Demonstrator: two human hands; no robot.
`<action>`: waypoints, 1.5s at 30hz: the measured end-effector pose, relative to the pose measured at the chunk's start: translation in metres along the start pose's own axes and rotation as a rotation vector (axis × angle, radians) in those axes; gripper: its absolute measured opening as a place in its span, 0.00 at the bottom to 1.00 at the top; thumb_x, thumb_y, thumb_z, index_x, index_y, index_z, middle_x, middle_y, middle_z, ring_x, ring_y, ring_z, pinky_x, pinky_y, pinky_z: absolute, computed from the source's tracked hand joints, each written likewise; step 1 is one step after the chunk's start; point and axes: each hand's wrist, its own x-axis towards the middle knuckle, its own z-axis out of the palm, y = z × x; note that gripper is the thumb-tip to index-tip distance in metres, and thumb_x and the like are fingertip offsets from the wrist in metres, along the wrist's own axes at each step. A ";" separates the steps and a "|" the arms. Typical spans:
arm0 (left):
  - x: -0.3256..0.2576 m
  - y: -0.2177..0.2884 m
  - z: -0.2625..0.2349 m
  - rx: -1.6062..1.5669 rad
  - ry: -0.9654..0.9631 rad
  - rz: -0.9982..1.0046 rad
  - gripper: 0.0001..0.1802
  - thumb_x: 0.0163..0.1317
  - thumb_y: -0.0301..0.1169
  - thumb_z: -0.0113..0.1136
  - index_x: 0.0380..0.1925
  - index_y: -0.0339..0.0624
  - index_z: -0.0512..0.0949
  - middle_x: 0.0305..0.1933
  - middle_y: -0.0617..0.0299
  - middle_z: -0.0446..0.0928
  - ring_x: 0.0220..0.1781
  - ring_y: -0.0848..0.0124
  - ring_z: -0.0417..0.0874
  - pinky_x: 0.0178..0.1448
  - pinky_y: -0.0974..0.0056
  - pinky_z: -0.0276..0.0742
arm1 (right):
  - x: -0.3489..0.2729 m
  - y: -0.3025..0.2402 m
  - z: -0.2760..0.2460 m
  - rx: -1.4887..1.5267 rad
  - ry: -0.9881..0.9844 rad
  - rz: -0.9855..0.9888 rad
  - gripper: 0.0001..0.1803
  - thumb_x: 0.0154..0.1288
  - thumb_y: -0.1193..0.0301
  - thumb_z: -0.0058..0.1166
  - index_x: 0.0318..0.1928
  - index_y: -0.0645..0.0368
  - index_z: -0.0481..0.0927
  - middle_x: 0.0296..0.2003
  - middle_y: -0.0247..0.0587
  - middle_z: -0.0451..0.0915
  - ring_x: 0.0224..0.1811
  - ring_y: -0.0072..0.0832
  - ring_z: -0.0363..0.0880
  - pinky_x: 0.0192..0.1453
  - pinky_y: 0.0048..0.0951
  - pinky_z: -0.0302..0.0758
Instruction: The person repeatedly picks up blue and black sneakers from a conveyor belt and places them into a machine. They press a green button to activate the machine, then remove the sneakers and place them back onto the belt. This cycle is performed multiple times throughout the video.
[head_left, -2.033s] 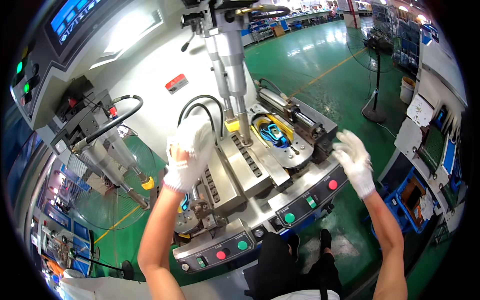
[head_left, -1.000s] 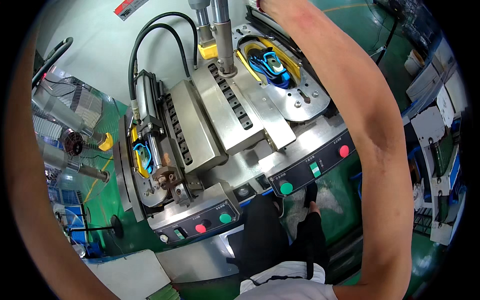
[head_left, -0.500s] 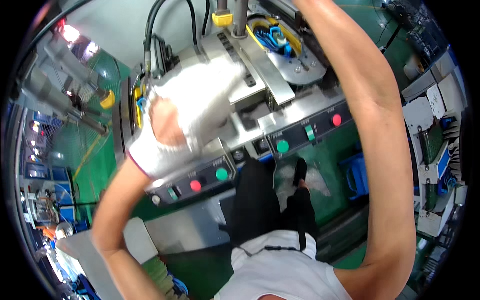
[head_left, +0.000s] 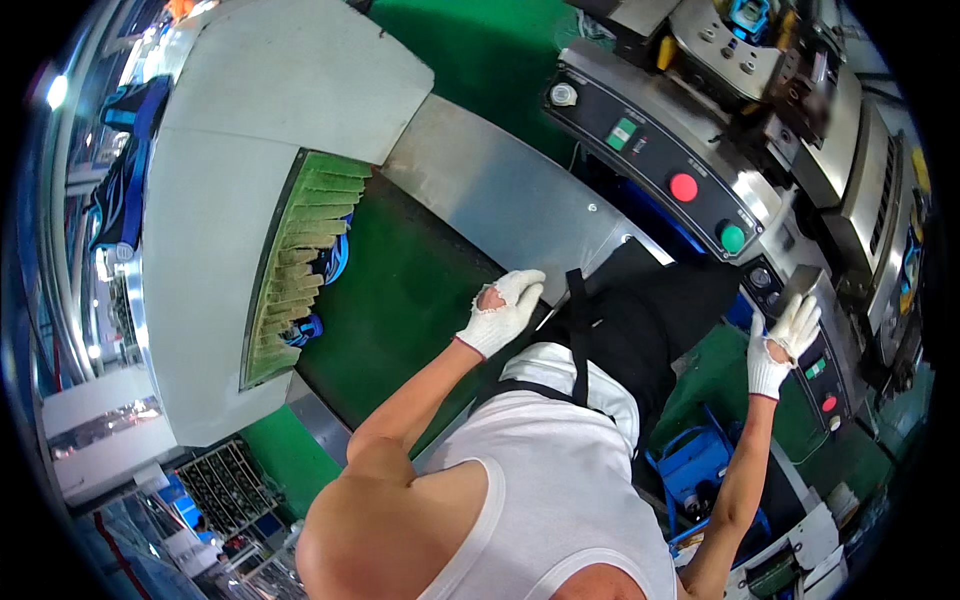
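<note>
My left hand (head_left: 503,312), in a white knitted glove with a hole on its back, hovers beside the green conveyor belt (head_left: 400,290). Its fingers stretch out loosely, and no object shows in it. On the other side of my body, my right hand (head_left: 783,345) wears a similar glove and spreads its fingers beside the front panel of a metal press machine (head_left: 860,150). Nothing is visible in that hand; whether it touches the panel I cannot tell. A red button (head_left: 683,187) and a green button (head_left: 732,238) sit on the panel's left part.
Left of me stands a pale grey tunnel housing (head_left: 230,120) with a green strip curtain (head_left: 300,250). Blue-and-black pieces (head_left: 335,260) poke out between its strips. A blue stool (head_left: 695,465) stands by my legs, and a dark wire rack (head_left: 228,478) at the lower left.
My view has swung left, bringing the conveyor in. My left hand has come away from the machine top to the belt side. My right hand, formerly out of view, has come down by the panel.
</note>
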 end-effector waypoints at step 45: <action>-0.022 -0.215 -0.099 0.103 1.072 -0.871 0.42 0.59 0.48 0.81 0.63 0.29 0.74 0.60 0.42 0.81 0.61 0.50 0.83 0.69 0.49 0.78 | -0.124 -0.071 -0.029 1.039 -0.121 0.390 0.35 0.75 0.79 0.59 0.78 0.65 0.65 0.77 0.51 0.69 0.79 0.39 0.68 0.82 0.40 0.64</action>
